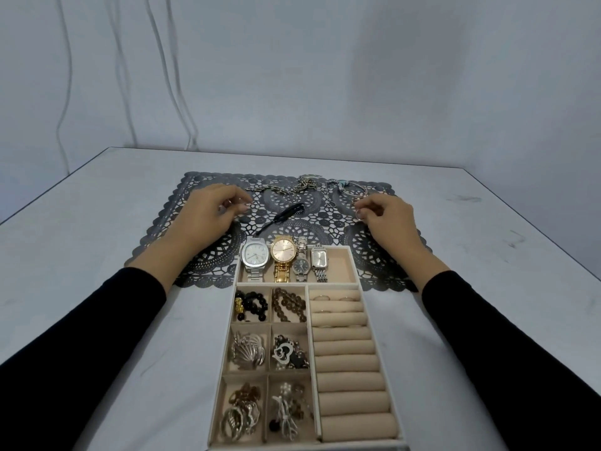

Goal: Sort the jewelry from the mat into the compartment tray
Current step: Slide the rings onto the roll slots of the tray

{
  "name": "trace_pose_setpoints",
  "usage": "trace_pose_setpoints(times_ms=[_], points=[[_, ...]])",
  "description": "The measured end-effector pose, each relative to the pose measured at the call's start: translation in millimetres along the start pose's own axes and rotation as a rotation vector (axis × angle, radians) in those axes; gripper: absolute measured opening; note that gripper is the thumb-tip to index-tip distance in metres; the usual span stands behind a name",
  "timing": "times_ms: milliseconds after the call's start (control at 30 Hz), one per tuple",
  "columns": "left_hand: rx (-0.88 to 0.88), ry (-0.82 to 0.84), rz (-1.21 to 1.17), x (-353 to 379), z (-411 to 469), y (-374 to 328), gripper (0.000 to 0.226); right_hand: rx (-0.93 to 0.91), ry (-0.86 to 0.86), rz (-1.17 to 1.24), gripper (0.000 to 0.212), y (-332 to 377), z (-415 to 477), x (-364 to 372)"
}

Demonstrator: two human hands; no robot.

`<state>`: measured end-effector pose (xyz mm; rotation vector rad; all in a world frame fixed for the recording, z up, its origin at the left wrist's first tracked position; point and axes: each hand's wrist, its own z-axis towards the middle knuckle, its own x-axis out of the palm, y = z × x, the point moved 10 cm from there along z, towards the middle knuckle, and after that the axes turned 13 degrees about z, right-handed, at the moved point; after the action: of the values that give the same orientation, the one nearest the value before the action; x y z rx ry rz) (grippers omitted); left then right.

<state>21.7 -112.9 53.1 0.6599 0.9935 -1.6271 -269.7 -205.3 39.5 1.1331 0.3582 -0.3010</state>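
A dark lace mat [195,255] lies on the white table, with the beige compartment tray [356,265] in front of it. On the mat's far part lie silver chains [286,187], a bangle with a blue piece [344,185], a small ring [331,203] and a black cord bracelet [284,212]. My left hand [208,214] hovers over the mat's left part, its curled fingertips pinching a small silver ring [246,206]. My right hand [388,221] is over the mat's right part and pinches a thin ring [357,215].
The tray's top compartment holds several watches [283,255]. Its ring rolls [341,336] on the right carry several rings. Small compartments on the left hold bead bracelets [252,304], brooches and earrings. Cables hang on the wall behind.
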Motion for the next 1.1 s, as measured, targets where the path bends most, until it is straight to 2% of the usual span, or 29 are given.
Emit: trace_pose_setpoints(times_ms=[233,333,667,867,1100], points=[[-0.221,-0.106,-0.202,-24.8,-20.5,-2.0,0.009,0.058,-0.028,0.223,0.017,7.3,-20.7,-14.4],[-0.267,-0.137,-0.27,-31.5,-29.9,-2.2,0.012,0.069,-0.046,0.24,0.011,11.8,-32.1,-20.5],[-0.195,-0.14,-0.425,-47.2,-56.1,-40.1,0.007,0.089,0.048,0.426,0.005,32.1,-72.0,-23.2],[-0.139,-0.062,-0.498,-45.7,-79.7,-74.6,0.008,0.114,0.17,0.509,0.007,42.7,-109.0,-19.2],[-0.06,0.011,-0.547,-41.5,-99.6,-106.2,0.008,0.001,0.279,0.567,0.011,62.5,-137.5,-17.8]])
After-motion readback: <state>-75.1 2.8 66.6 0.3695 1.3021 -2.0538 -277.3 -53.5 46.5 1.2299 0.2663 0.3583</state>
